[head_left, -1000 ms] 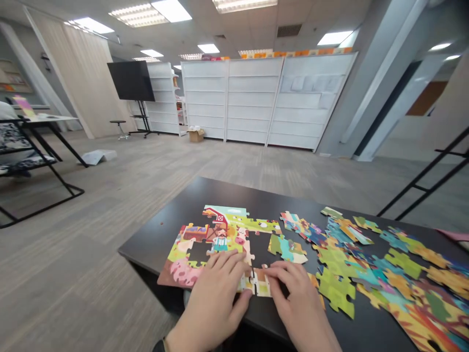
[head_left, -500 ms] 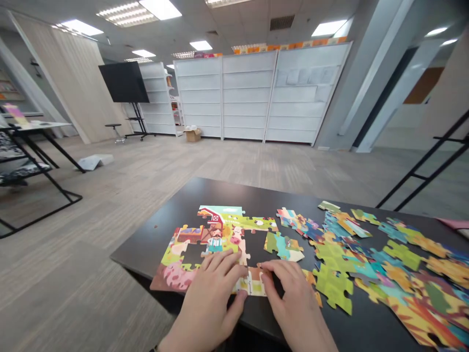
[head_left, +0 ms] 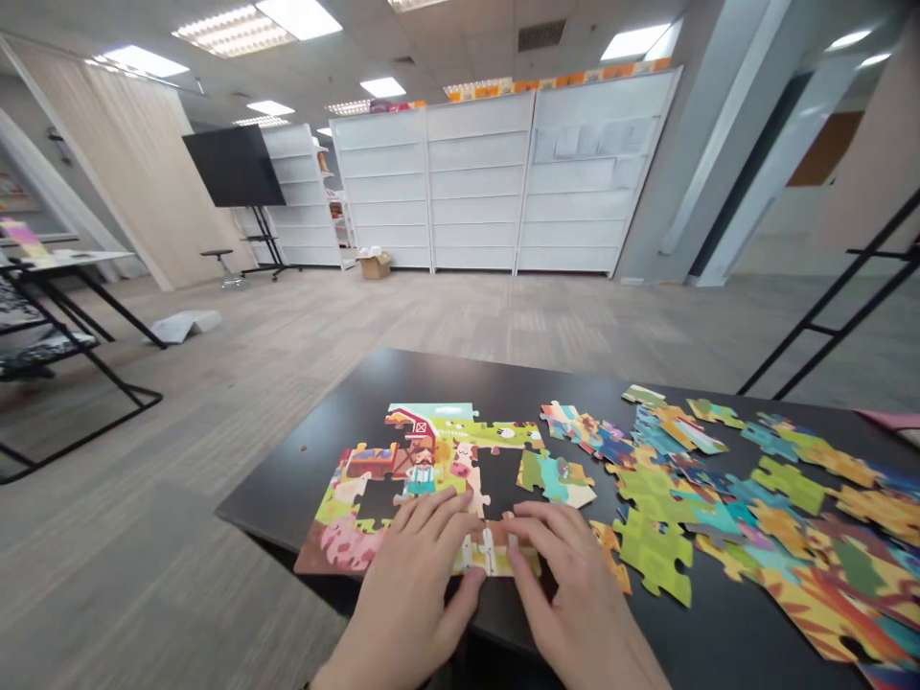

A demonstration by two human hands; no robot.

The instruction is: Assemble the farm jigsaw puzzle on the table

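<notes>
A partly joined farm jigsaw puzzle (head_left: 424,446) lies on the dark table, with a red barn, a farmer, a cow and a pink pig. My left hand (head_left: 424,575) rests flat over its lower part, fingers stretched and thumb at the bottom edge. My right hand (head_left: 567,585) curves over a fence-patterned puzzle piece (head_left: 530,559) at the lower right end, thumb and fingertips on it. That piece lies against the joined bottom row; whether it is fully locked in is hidden by my fingers. A separate turquoise-and-green piece (head_left: 553,479) sits just beyond my right hand.
Many loose puzzle pieces (head_left: 654,537) are spread and overlapping across the right of the black table (head_left: 345,393). A gap shows inside the puzzle's left part. Farther off stand white shelves (head_left: 474,192), a screen on a stand (head_left: 234,168) and a cardboard box (head_left: 375,264).
My right fingers have spread a little and uncover more of the fence-patterned piece beneath them. My left hand stays almost in place. The camera view has shifted slightly.
</notes>
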